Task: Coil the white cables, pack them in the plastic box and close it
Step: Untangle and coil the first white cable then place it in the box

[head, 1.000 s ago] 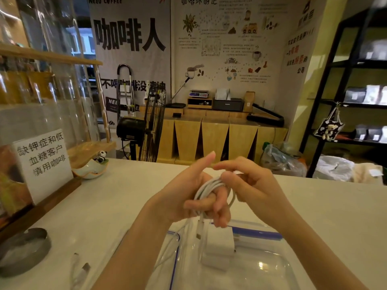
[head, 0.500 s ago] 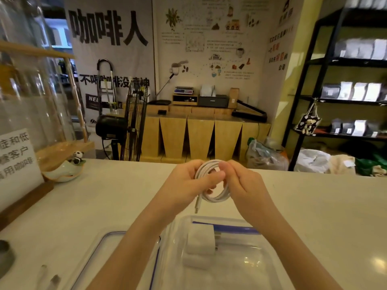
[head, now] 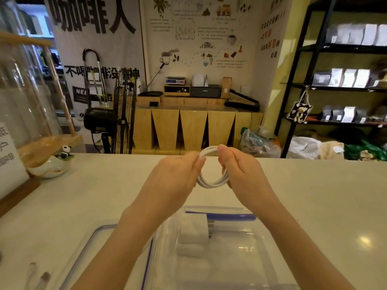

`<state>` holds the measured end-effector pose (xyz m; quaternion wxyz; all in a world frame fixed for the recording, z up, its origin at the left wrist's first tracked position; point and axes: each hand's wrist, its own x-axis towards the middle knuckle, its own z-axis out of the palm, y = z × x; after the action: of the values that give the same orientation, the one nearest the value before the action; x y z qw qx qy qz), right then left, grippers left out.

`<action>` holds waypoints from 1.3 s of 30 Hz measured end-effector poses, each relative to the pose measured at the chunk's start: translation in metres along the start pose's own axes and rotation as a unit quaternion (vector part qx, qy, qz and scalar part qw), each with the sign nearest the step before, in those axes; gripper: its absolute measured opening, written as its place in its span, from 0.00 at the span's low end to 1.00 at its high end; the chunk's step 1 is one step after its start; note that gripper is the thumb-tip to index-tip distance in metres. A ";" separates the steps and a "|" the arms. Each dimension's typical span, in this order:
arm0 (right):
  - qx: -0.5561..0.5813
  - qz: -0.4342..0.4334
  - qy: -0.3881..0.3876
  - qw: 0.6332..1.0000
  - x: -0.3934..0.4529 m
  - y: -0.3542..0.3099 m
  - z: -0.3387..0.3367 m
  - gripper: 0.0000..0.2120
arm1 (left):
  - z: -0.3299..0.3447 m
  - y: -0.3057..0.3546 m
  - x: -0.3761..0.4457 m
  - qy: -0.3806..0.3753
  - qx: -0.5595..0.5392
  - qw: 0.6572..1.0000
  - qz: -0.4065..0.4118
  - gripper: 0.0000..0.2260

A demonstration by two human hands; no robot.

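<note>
Both hands pinch a coiled white cable (head: 212,174) above the counter (head: 314,195): left hand (head: 178,176) fingers clamped at nine o'clock, right hand (head: 240,172) at three. The open plastic box (head: 261,258) waits nearer, at six. I'd keep the loops squeezed flat while lowering them in.

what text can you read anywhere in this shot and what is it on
"咖啡人": large black characters on the grey banner.
"不喝咖啡没精神": lower on the same banner, partly hidden by the fan.
"公司": on the wall poster.
White sign at the left edge: cut off, only fragments.
Illustrated poster small print: too small to read.
</note>
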<state>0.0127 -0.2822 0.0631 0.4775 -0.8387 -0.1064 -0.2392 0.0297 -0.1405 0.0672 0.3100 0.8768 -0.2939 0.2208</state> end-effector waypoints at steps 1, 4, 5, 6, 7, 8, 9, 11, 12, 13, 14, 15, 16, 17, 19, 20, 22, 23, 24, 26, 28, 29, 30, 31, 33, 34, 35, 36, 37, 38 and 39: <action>0.004 -0.002 0.002 1.000 0.000 0.000 0.000 0.15 | 0.001 -0.001 0.000 -0.002 -0.067 0.998 -0.020 0.12; 0.034 0.005 0.010 0.999 -0.002 0.002 0.000 0.15 | 0.010 0.002 -0.002 -0.036 -0.301 0.946 -0.110 0.13; 0.037 0.011 0.013 0.999 -0.004 0.003 0.002 0.16 | 0.013 0.004 -0.003 -0.049 -0.344 0.928 -0.135 0.14; 0.042 0.017 0.015 0.999 -0.005 0.004 0.003 0.16 | 0.015 0.007 -0.004 -0.052 -0.369 0.915 -0.153 0.14; 0.049 0.023 0.013 0.998 -0.005 0.004 0.005 0.16 | 0.016 0.009 -0.004 -0.046 -0.381 0.909 -0.161 0.14; 0.051 0.028 0.006 0.998 -0.005 0.004 0.005 0.16 | 0.017 0.011 -0.004 -0.037 -0.383 0.909 -0.161 0.13; 0.044 0.030 -0.008 0.999 -0.005 0.003 0.003 0.16 | 0.017 0.011 -0.004 -0.028 -0.373 0.914 -0.155 0.11; 0.011 0.034 -0.043 0.998 -0.003 0.004 -0.005 0.16 | 0.015 0.009 -0.004 -0.019 -0.315 0.940 -0.131 0.10; 0.001 0.044 -0.055 0.998 -0.001 0.005 -0.011 0.17 | 0.014 0.007 -0.004 -0.020 -0.273 0.954 -0.122 0.09; -0.002 0.056 -0.061 0.997 0.001 0.006 -0.017 0.16 | 0.012 0.006 -0.005 -0.028 -0.228 0.966 -0.120 0.09; 0.001 0.069 -0.065 0.996 0.003 0.006 -0.024 0.16 | 0.012 0.005 -0.005 -0.039 -0.186 0.974 -0.124 0.09; 0.017 0.085 -0.074 0.994 0.006 0.005 -0.030 0.16 | 0.012 0.004 -0.006 -0.051 -0.154 0.978 -0.130 0.09; 0.056 0.105 -0.089 0.989 0.007 0.003 -0.037 0.16 | 0.012 0.003 -0.006 -0.063 -0.131 0.980 -0.136 0.09; 0.111 0.124 -0.114 0.979 0.007 -0.001 -0.042 0.16 | 0.013 0.003 -0.005 -0.072 -0.118 0.980 -0.143 0.09; 0.202 0.121 -0.167 0.957 0.004 -0.009 -0.047 0.14 | 0.015 0.004 -0.004 -0.089 -0.122 0.976 -0.155 0.09; 0.224 0.102 -0.187 0.951 0.001 -0.013 -0.047 0.12 | 0.016 0.005 -0.004 -0.099 -0.140 0.972 -0.160 0.09; 0.233 0.071 -0.189 0.951 -0.005 -0.018 -0.043 0.10 | 0.016 0.008 -0.004 -0.113 -0.186 0.962 -0.166 0.09; 0.225 0.059 -0.174 0.957 -0.006 -0.019 -0.040 0.10 | 0.015 0.009 -0.004 -0.120 -0.211 0.955 -0.170 0.10; 0.219 0.048 -0.157 0.962 -0.006 -0.018 -0.036 0.11 | 0.015 0.010 -0.003 -0.127 -0.236 0.947 -0.177 0.10; 0.217 0.034 -0.126 0.967 -0.006 -0.015 -0.031 0.09 | 0.014 0.010 -0.002 -0.142 -0.269 0.933 -0.193 0.12; 0.207 0.018 -0.093 0.974 -0.005 -0.011 -0.025 0.09 | 0.014 0.009 -0.001 -0.157 -0.284 0.923 -0.208 0.14; 0.189 0.002 -0.075 0.979 -0.005 -0.009 -0.022 0.10 | 0.013 0.009 0.000 -0.160 -0.298 0.916 -0.215 0.16; 0.162 -0.019 -0.056 0.985 -0.005 -0.006 -0.019 0.10 | 0.011 0.008 0.000 -0.159 -0.317 0.909 -0.219 0.16; 0.130 -0.039 -0.035 0.990 -0.005 -0.004 -0.017 0.10 | 0.009 0.007 0.000 -0.154 -0.338 0.902 -0.220 0.16; 0.072 -0.069 0.000 0.995 -0.003 0.001 -0.014 0.10 | 0.003 0.005 0.000 -0.133 -0.374 0.892 -0.218 0.15; 0.056 -0.076 0.012 0.995 -0.002 0.003 -0.013 0.09 | 0.000 0.005 0.000 -0.124 -0.387 0.888 -0.215 0.15; 0.050 -0.076 0.021 0.996 -0.002 0.004 -0.012 0.09 | -0.001 0.004 0.000 -0.118 -0.397 0.885 -0.212 0.15; 0.052 -0.069 0.028 0.996 -0.002 0.005 -0.011 0.10 | -0.002 0.004 -0.001 -0.113 -0.403 0.883 -0.211 0.15; 0.067 -0.055 0.030 0.996 -0.003 0.004 -0.010 0.10 | -0.002 0.003 -0.001 -0.109 -0.410 0.880 -0.212 0.15; 0.099 -0.037 0.030 0.994 -0.003 0.003 -0.009 0.10 | -0.001 0.004 -0.001 -0.106 -0.418 0.878 -0.210 0.15; 0.141 -0.017 0.028 0.989 -0.004 0.001 -0.007 0.12 | 0.000 0.005 -0.001 -0.102 -0.425 0.876 -0.206 0.15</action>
<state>0.0073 -0.2890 0.0632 0.5896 -0.7541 -0.1403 -0.2531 0.0258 -0.1431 0.0684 0.6593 0.7192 -0.2024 -0.0844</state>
